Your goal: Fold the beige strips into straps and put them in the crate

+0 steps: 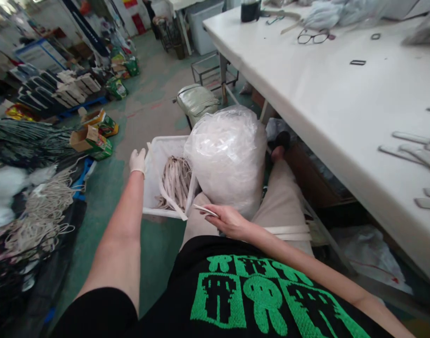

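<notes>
My left hand, in a white glove, reaches out to the far left rim of a white plastic bin on the floor, fingers curled on the edge. Inside the bin lies a bundle of pale straps. My right hand rests over my lap and pinches a flat pale strap. More flat straps lie across my thigh. A large clear plastic bag full of white material stands beside the bin, against my knee.
A long white table on the right carries glasses, small buckles and flat strips. A padded stool stands ahead. Rope piles, cardboard boxes and stacked goods crowd the left floor.
</notes>
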### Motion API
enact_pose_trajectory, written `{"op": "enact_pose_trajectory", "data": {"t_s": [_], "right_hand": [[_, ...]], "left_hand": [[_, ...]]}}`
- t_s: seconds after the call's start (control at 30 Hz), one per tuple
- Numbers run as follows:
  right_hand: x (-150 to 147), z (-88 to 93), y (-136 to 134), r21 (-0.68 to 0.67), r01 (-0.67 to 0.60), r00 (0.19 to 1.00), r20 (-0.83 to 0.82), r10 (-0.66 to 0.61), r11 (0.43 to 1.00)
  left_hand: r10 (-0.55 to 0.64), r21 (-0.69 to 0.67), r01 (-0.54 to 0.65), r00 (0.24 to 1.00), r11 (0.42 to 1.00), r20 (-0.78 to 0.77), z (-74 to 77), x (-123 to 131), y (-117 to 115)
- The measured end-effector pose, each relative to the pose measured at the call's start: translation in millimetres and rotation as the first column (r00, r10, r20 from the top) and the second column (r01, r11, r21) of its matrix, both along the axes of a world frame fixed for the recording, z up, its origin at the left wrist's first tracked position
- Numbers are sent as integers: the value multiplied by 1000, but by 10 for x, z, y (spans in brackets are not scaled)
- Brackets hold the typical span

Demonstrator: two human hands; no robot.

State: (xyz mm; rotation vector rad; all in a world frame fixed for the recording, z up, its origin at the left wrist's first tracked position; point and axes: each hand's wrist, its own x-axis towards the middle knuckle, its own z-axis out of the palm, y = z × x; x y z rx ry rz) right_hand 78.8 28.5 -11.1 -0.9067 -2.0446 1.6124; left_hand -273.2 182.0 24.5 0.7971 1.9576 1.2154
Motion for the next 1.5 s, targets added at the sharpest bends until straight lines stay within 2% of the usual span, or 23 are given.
{"op": "enact_pose_trajectory", "data": {"t_s": [0.07,0.1,0.17,0.23,0.3,0.4,0.5,0.6,0.67,0.77,0.9,1.03,1.17,1.27,1.33,1.37,1.43,1.5], "right_hand": [[126,-144,-13,-201,89,994,-51,-101,975],[217,-235,-32,-292,149,984,-51,-171,945],[424,-434,-87,-401,283,953,12,-304,872],[632,-625,-154,-399,391,917,90,-390,829],[809,-771,-213,-320,431,901,115,-417,844],[967,-876,-255,-202,424,906,113,-409,883],[999,-888,-231,-188,438,899,97,-427,879],[978,-902,-183,-270,464,883,66,-465,844],[970,-936,-159,-322,479,869,41,-493,817],[985,-986,-148,-358,484,860,27,-509,799],[1027,-966,-158,-383,454,875,23,-483,804],[1046,-897,-155,-379,421,890,-5,-456,824],[1033,-865,-133,-391,428,887,9,-461,815],[1020,-855,-129,-422,391,908,33,-418,818],[1016,-846,-134,-445,357,925,47,-377,821],[1015,-840,-137,-456,346,930,52,-364,820],[1015,-825,-140,-468,342,931,53,-361,815],[1010,-805,-136,-472,350,926,46,-374,809]], "left_hand": [[-37,24,36,998,999,41,-79,243,37],[-74,18,73,994,997,83,-172,426,26],[-211,-29,221,957,975,197,-424,881,-36],[-334,-81,377,887,923,320,-698,1388,-106],[-412,-109,537,748,837,521,-918,1870,-135],[-358,-141,553,692,821,627,-1079,2414,-50],[-238,-189,491,679,850,694,-1103,2696,135],[-110,-243,411,669,879,735,-1107,2801,294],[-76,-246,366,678,897,731,-1118,2829,342],[-91,-204,340,681,918,726,-1107,2845,307],[-121,-147,340,653,929,747,-969,2779,42],[-137,-75,326,582,942,802,-734,2497,-421],[-144,34,212,530,977,836,-391,1940,-861],[-86,135,-48,555,990,828,16,1344,-1108],[-9,229,-286,608,931,794,348,884,-1274],[23,304,-398,638,865,770,514,650,-1366],[7,489,-512,696,706,718,799,229,-1562],[54,564,-614,701,552,711,949,-49,-1733]]}}
